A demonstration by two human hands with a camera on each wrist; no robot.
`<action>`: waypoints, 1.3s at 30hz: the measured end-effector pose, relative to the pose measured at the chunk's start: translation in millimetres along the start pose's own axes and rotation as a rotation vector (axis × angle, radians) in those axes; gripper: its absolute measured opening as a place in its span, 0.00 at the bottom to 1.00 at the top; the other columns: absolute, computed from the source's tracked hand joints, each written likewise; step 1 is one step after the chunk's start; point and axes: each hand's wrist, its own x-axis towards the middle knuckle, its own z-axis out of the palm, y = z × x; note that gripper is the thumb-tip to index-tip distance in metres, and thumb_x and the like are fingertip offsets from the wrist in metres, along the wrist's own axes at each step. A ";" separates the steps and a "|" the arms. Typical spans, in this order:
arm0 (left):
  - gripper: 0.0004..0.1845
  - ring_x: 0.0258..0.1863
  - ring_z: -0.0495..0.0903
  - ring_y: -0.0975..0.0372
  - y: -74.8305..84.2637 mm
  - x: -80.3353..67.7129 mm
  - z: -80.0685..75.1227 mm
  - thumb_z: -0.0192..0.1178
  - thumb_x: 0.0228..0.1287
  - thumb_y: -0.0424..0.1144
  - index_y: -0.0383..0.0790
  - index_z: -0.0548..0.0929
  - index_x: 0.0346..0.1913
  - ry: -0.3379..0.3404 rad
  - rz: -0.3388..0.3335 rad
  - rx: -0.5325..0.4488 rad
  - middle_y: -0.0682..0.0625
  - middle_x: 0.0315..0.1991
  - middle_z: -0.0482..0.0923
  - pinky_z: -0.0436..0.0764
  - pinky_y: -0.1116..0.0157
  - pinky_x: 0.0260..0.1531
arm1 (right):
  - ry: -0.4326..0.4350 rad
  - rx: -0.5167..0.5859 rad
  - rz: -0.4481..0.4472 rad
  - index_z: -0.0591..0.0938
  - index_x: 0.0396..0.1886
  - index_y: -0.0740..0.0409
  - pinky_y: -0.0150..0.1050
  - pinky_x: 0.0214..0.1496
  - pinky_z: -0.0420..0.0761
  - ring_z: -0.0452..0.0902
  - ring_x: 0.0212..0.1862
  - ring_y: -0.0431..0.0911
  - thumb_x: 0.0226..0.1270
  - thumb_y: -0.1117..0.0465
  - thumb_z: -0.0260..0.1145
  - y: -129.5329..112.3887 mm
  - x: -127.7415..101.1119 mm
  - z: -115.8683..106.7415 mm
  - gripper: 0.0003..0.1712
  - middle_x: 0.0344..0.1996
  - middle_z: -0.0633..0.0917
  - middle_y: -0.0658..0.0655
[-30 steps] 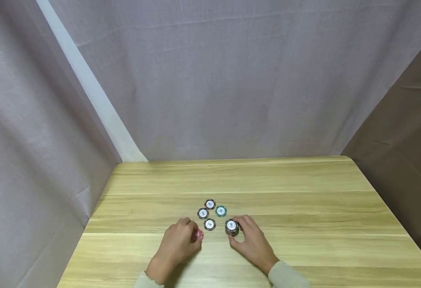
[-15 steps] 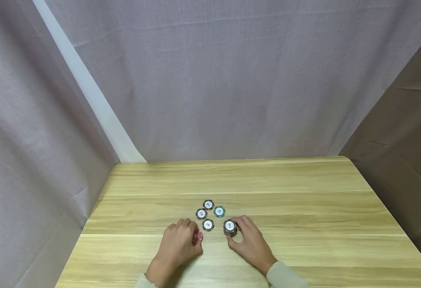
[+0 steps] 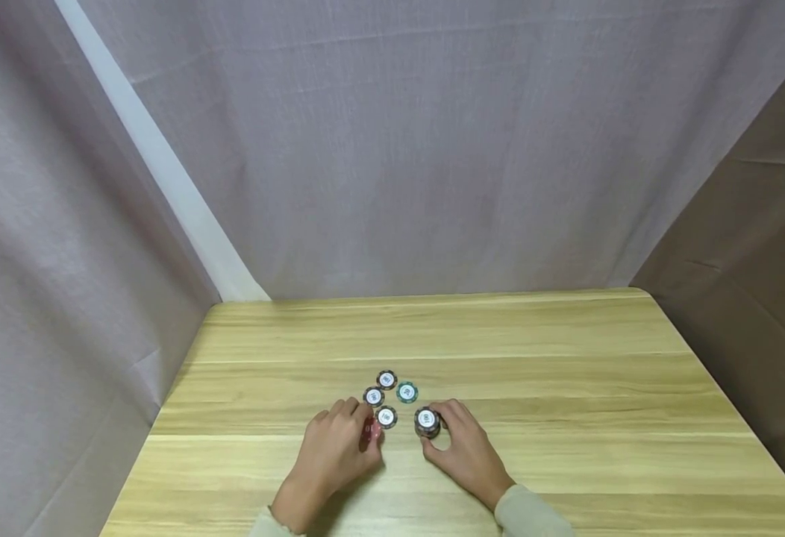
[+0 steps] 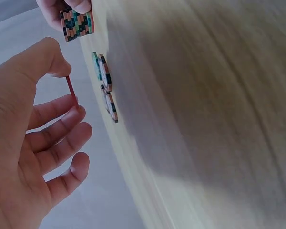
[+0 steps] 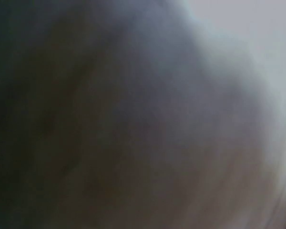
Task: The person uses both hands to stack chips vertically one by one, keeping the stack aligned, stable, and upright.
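Between thumb and fingertips, my left hand (image 3: 333,453) pinches a red poker chip (image 3: 369,430). In the left wrist view this red chip (image 4: 72,91) is held edge-on, above the wooden surface. My right hand (image 3: 471,456) grips the sides of a stack of poker chips (image 3: 427,420), whose top chip is black with a white centre marked 100. Beyond the left hand, three black chips lie flat, the closest black chip (image 3: 386,417) just right of the red one. A green chip (image 3: 407,392) lies to their right. The right wrist view is dark and blurred.
All the chips are on a light wooden table (image 3: 567,358), near its front middle. Grey curtains (image 3: 419,149) stand behind and on the left, with a pale strip between them. Darker cloth (image 3: 755,246) hangs along the right side.
My left hand has shifted slightly right and away from me, bringing the red chip nearer the closest black chip. The right hand stays on the stack. The head view has drifted a little.
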 end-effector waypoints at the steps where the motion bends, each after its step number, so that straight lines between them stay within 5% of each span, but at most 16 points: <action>1: 0.11 0.28 0.74 0.65 0.0 0.4 -0.5 0.71 0.55 0.49 0.48 0.84 0.36 0.006 0.003 -0.001 0.57 0.29 0.77 0.76 0.69 0.25 | 0.002 0.001 -0.003 0.85 0.57 0.51 0.46 0.65 0.81 0.79 0.58 0.43 0.54 0.56 0.81 -0.2 0.2 0.1 0.29 0.52 0.83 0.46; 12: 0.12 0.28 0.73 0.66 2.1 9.7 -8.4 0.70 0.50 0.47 0.48 0.84 0.37 0.069 0.028 -0.010 0.57 0.31 0.77 0.74 0.70 0.23 | 0.011 0.001 -0.032 0.85 0.57 0.52 0.45 0.64 0.82 0.79 0.56 0.42 0.54 0.56 0.81 -1.3 2.1 0.9 0.29 0.51 0.83 0.46; 27: 0.17 0.32 0.77 0.65 14.8 32.5 -20.9 0.71 0.52 0.47 0.45 0.86 0.44 0.066 0.040 -0.096 0.55 0.37 0.80 0.79 0.69 0.26 | 0.003 -0.013 -0.019 0.84 0.58 0.53 0.46 0.65 0.81 0.79 0.58 0.43 0.55 0.56 0.81 -0.8 3.4 -1.5 0.29 0.52 0.83 0.47; 34: 0.21 0.38 0.83 0.62 24.4 39.1 -16.8 0.73 0.54 0.47 0.43 0.86 0.51 0.077 0.080 -0.141 0.52 0.43 0.85 0.85 0.65 0.32 | 0.010 -0.015 -0.035 0.84 0.57 0.54 0.46 0.64 0.82 0.79 0.57 0.43 0.55 0.57 0.81 0.5 1.4 -1.3 0.29 0.52 0.83 0.47; 39: 0.24 0.44 0.85 0.61 29.5 38.6 -8.5 0.74 0.55 0.46 0.43 0.85 0.55 0.024 0.080 -0.190 0.51 0.47 0.86 0.87 0.64 0.38 | -0.006 -0.019 -0.037 0.84 0.58 0.53 0.46 0.64 0.81 0.79 0.58 0.43 0.56 0.56 0.80 0.5 1.1 -0.8 0.29 0.52 0.83 0.47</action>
